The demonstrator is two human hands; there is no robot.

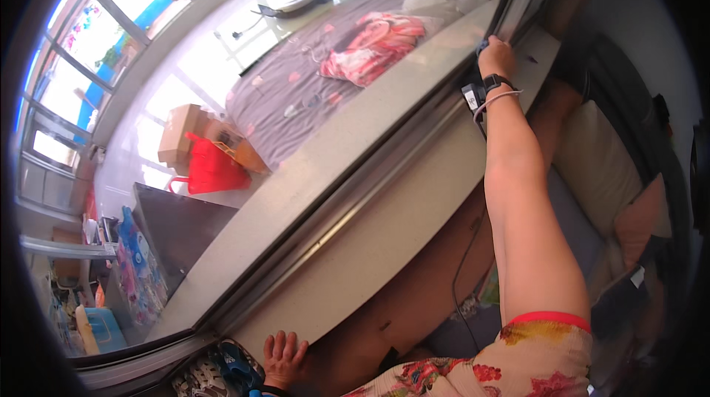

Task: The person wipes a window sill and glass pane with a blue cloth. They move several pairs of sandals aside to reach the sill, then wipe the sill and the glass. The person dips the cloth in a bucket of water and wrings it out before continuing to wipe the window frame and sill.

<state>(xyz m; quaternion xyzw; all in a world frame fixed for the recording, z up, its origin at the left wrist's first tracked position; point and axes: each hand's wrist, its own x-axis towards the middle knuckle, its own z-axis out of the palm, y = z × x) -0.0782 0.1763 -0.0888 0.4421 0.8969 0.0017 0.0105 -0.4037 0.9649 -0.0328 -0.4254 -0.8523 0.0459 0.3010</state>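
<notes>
My right hand (497,59), at the end of my stretched-out arm, is closed around a small dark blue item, perhaps a cloth, against the foot of the window's sliding frame (513,9). The item is mostly hidden by my fingers. A dark watch and a pale band circle that wrist. Below them, a black adapter (472,98) with a white label and a cord lies on the sill. My left hand (284,357) rests on the near end of the pale window sill (383,225), fingers spread, holding nothing. A metal window track (333,228) runs along the sill between the hands.
Beyond the track are a bed with a grey patterned sheet (277,103), a red-and-white garment (377,42), a red bag (213,167) and a cardboard box (180,131). Shoes (208,377) stand beside my left hand. Cushions (599,164) lie at right, and a cord hangs below the sill.
</notes>
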